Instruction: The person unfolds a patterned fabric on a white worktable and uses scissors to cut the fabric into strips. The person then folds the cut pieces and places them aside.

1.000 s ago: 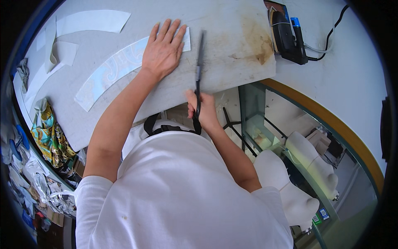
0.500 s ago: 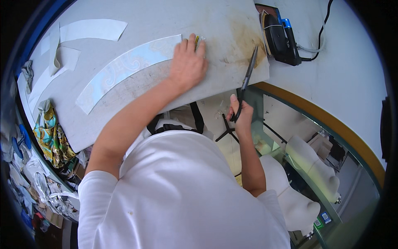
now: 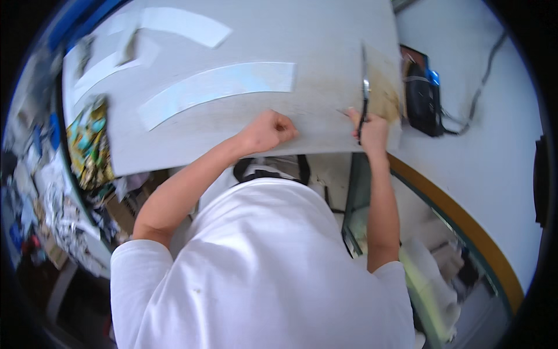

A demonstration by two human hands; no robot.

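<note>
My right hand (image 3: 369, 128) grips the handles of long dark scissors (image 3: 364, 87) whose blades point away from me over the right side of the grey table (image 3: 325, 35), beside a brown stain. My left hand (image 3: 268, 131) is curled into a fist with nothing visible in it, resting on the table's near edge. A long curved white paper strip (image 3: 215, 88) lies on the table just beyond the left hand, untouched.
More curved white strips (image 3: 180, 23) lie at the far left. Colourful patterned fabric (image 3: 88, 142) hangs off the table's left edge. A black device with cables (image 3: 421, 96) sits right of the table. Cluttered scraps (image 3: 52, 221) fill the left; a glass-topped stand (image 3: 354, 203) is below right.
My left hand came off the curved strip and closed into a fist at the table edge. My right hand lifted the scissors from below the edge onto the table's right side.
</note>
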